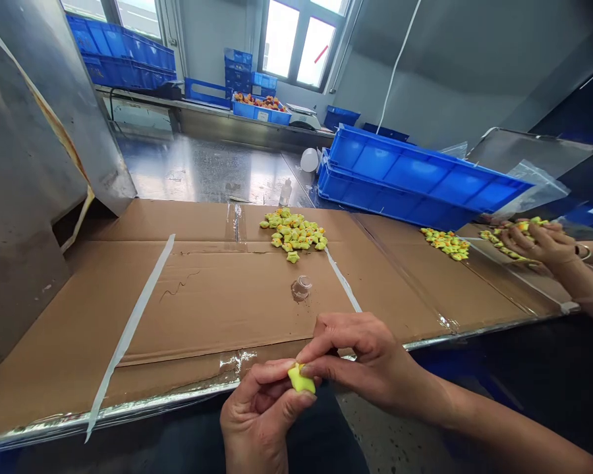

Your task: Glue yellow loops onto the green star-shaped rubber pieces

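Note:
Between the fingertips of my left hand (pixel 261 408) sits a small yellow-green star-shaped piece (pixel 302 380), just off the table's front edge. My right hand (pixel 360 359) pinches at its upper side, where a bit of orange-yellow shows; whether that is a separate part I cannot tell. Beyond my hands, a small clear cup (pixel 302 287) stands on the cardboard. Farther back lies a pile of similar yellow-green pieces (pixel 296 232), some with orange spots. A small clear bottle (pixel 285 192) is upright behind the pile.
Cardboard (pixel 217 296) with white tape strips (pixel 133 329) covers the table. Stacked blue crates (pixel 405 178) stand at the back right. A co-worker's hands (pixel 543 242) hold similar pieces at far right, near another pile (pixel 445 243). A metal housing (pixel 34 164) rises on the left.

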Available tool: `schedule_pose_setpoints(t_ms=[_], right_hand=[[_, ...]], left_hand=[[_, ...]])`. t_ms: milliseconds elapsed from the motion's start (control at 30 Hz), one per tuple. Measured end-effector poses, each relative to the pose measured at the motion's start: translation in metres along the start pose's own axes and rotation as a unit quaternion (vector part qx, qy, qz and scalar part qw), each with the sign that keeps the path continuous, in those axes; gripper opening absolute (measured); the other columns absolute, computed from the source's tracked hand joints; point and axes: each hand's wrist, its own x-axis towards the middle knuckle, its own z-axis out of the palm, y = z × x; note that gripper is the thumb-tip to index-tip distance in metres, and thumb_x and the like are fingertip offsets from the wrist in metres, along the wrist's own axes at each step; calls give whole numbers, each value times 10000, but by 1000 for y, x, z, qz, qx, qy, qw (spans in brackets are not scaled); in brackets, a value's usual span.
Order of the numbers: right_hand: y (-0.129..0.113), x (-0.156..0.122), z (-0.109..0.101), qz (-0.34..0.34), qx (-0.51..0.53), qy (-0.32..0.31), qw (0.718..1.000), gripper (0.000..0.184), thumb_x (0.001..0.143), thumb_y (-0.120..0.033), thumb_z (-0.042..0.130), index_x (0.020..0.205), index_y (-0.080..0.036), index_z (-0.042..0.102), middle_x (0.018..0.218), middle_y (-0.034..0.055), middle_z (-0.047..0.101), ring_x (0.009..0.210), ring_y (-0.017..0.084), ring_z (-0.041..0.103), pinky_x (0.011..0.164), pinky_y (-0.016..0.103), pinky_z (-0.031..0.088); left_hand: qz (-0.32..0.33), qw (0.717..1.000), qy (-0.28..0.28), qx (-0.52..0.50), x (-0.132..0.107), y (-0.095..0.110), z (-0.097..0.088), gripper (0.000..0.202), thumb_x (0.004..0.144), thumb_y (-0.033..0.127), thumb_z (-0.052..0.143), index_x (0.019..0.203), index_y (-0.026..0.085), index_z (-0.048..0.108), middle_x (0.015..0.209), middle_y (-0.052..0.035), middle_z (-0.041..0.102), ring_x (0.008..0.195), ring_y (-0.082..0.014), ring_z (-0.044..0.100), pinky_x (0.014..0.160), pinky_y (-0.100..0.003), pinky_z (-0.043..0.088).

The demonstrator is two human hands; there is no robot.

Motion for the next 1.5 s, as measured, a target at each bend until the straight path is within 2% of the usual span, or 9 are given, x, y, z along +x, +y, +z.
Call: schedule_pose_setpoints(t_ms=[200,367,500,633,767,967,1167,1333,1500], right_hand=[[2,-4,7,82,183,58,978,240,869,-236,646,1107,-205,650,766,19,696,592,105,596,561,184,477],[7,-9,17,105,269,88,953,193,936,-287,550,1088,-182,605,778,37,705,464,52,453,463,140,394],[7,-17,18,72,255,97,960,170,947,-235,533,1097,-174,582,808,43,717,648,90,630,573,137,482],[4,-21,15,-28,161,94,982,177,932,-111,510,1087,-163,578,825,36,719,744,103,681,690,153,529],[3,-21,13,-123,67,106,984,202,904,-54,513,1075,-135,585,824,42,713,738,95,673,690,141,515],[13,-24,14,-169,16,119,978,204,948,-124,499,1144,-142,555,804,30,709,713,99,661,693,170,498],[15,-27,18,-167,42,117,978,242,963,-139,508,1204,-136,498,836,44,722,760,104,672,772,200,495],[11,-28,18,-198,13,113,974,211,927,-92,526,1135,-113,546,822,64,695,712,114,641,684,193,498],[10,-28,18,-224,16,107,968,219,927,-91,527,1142,-119,556,871,80,701,752,123,659,702,187,514]], left_hand=[[-125,991,-28,-29,3,10,3,255,450,262,889,647,185,746,623,-74,745,519,-168,690,493,-174,542],[-223,970,-49,-78,3,15,2,256,434,226,896,652,215,761,631,-79,749,511,-157,695,462,-153,542],[-271,953,-81,-110,1,16,2,242,497,222,876,711,182,769,653,-83,755,536,-147,701,490,-154,557],[-312,929,-139,-142,-2,16,-3,211,591,196,831,792,198,769,725,-68,770,619,-135,716,563,-145,564],[-306,921,-193,-142,0,14,-12,166,682,157,766,846,181,761,799,-74,775,685,-134,722,618,-141,559],[-298,910,-250,-144,5,4,-20,138,784,175,672,892,203,753,815,-77,772,690,-137,723,626,-164,563],[-292,908,-265,-143,6,2,-22,157,773,218,682,913,215,754,786,-57,764,644,-118,708,603,-151,554],[-291,906,-276,-136,4,4,-25,150,780,195,675,902,226,756,796,-51,770,652,-121,711,606,-150,552],[-273,934,-216,-77,-3,12,-14,154,644,231,794,795,226,767,684,-35,760,578,-118,701,555,-131,545]])
